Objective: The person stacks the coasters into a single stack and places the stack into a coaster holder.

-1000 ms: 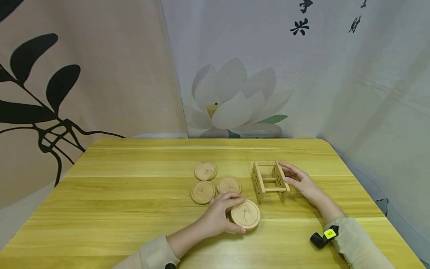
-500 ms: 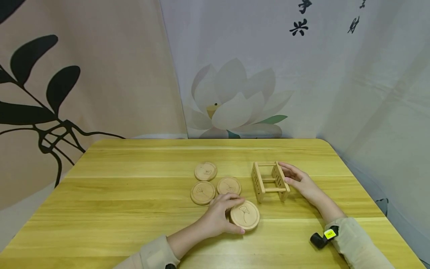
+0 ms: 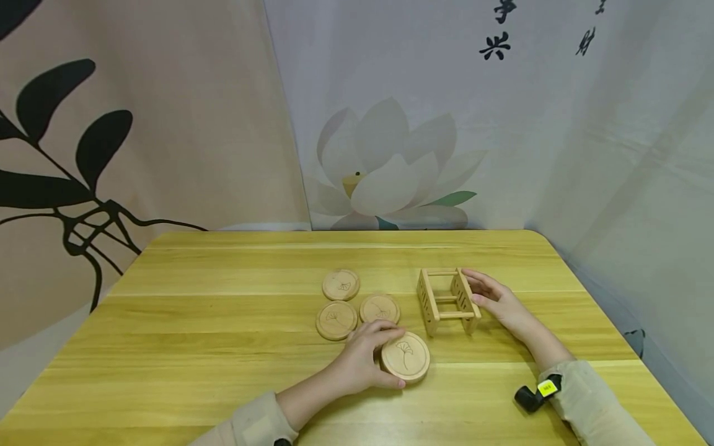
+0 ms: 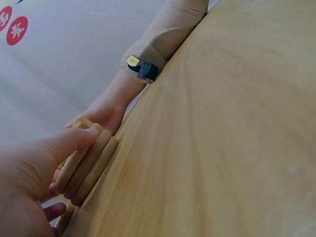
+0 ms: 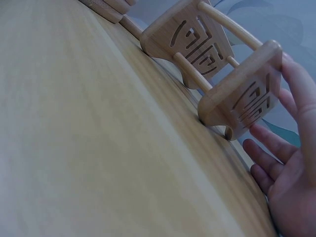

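Observation:
My left hand (image 3: 365,358) grips a short stack of round wooden coasters (image 3: 406,357), thumb on the near edge and fingers at the far side. Stacked flat, they show a ginkgo leaf engraved on the top one; in the left wrist view the coaster stack (image 4: 91,165) has three layers. A small wooden coaster rack (image 3: 429,301) stands upright to the right. My right hand (image 3: 501,305) holds its right side panel, thumb on the outer face and fingers toward the far end. In the right wrist view, the rack (image 5: 242,91) shows cut-out panels joined by rods.
Three loose coasters lie flat beyond my left hand: a far one (image 3: 341,285), a left one (image 3: 336,320) and a right one (image 3: 380,308). The wooden table (image 3: 195,347) ends at a printed cloth backdrop (image 3: 390,155).
The coaster stack in my left hand has shifted very slightly to the left. My right hand and the rack hold still.

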A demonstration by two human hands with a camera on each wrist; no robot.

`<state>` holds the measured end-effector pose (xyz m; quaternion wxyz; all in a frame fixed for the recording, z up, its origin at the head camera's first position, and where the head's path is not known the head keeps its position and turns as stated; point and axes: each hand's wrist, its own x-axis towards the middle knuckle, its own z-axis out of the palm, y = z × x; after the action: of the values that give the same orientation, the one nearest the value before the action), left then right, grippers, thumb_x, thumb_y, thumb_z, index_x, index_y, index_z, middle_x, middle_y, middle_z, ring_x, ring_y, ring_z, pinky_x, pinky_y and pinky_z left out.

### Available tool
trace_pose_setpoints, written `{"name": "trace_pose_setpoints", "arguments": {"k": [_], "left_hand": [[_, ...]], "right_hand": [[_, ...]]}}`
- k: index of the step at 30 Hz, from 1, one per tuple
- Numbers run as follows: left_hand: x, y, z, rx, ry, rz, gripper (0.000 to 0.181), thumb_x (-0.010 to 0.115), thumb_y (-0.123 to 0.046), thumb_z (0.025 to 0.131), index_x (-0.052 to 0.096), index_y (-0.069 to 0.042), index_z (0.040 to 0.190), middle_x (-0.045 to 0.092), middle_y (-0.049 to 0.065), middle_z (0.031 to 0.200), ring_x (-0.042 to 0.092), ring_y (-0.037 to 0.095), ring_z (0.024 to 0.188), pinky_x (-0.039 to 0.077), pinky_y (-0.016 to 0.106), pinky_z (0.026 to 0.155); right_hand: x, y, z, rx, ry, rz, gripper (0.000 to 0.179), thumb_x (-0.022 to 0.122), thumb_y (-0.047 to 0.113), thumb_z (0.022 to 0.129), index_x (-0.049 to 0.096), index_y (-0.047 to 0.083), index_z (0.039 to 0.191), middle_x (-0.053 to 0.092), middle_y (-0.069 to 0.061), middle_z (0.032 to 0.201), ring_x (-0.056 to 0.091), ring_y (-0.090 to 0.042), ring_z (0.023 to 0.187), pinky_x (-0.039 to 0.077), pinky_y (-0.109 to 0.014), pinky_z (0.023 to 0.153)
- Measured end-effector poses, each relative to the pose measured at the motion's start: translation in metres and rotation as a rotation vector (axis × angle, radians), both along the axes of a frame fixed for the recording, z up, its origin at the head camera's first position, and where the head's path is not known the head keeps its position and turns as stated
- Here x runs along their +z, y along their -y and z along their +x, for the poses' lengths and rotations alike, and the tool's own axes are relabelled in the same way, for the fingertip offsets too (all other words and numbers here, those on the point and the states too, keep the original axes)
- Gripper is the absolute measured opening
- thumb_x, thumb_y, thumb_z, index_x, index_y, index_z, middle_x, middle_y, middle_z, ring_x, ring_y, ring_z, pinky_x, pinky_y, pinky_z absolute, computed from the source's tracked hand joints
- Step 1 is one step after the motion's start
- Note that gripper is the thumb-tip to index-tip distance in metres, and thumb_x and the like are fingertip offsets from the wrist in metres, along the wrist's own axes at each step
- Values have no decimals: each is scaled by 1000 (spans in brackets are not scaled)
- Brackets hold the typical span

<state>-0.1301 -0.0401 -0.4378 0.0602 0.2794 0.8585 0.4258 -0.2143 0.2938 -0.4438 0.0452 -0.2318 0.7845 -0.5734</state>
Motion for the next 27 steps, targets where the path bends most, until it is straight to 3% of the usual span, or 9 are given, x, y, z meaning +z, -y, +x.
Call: {"name": "trace_pose_setpoints", "arguments": {"k": [8, 15, 20, 27], "left_hand": [[1, 2, 0, -2, 13, 13, 90, 91, -33, 59, 53, -15, 138, 44, -1, 141, 35, 19, 127, 22, 53, 104], [5, 8, 1, 16, -6, 55, 91, 89, -38, 59, 52, -13, 138, 44, 2, 141, 35, 23, 128, 7, 60, 108], [7, 14, 1, 36, -6, 84, 91, 89, -38, 58, 52, -15, 138, 45, 1, 141, 36, 21, 127, 15, 59, 106], [4, 27, -3, 83, -25, 93, 91, 90, -37, 58, 52, -15, 138, 45, 0, 139, 36, 22, 127, 16, 63, 104]], "right_hand": [[0, 0, 0, -4, 1, 9, 50, 47, 6, 101, 31, 3, 148, 39, -29, 141, 48, -6, 117, 39, -17, 92], [2, 1, 0, -2, 1, 5, 50, 47, 6, 100, 32, 3, 148, 39, -30, 140, 49, -7, 117, 40, -18, 92], [1, 0, 0, -7, 5, 11, 51, 48, 7, 100, 32, 3, 148, 40, -29, 140, 49, -7, 117, 40, -18, 92], [-1, -1, -1, -4, 8, 7, 51, 48, 7, 100, 32, 3, 148, 40, -30, 139, 50, -8, 116, 41, -18, 92]]}}
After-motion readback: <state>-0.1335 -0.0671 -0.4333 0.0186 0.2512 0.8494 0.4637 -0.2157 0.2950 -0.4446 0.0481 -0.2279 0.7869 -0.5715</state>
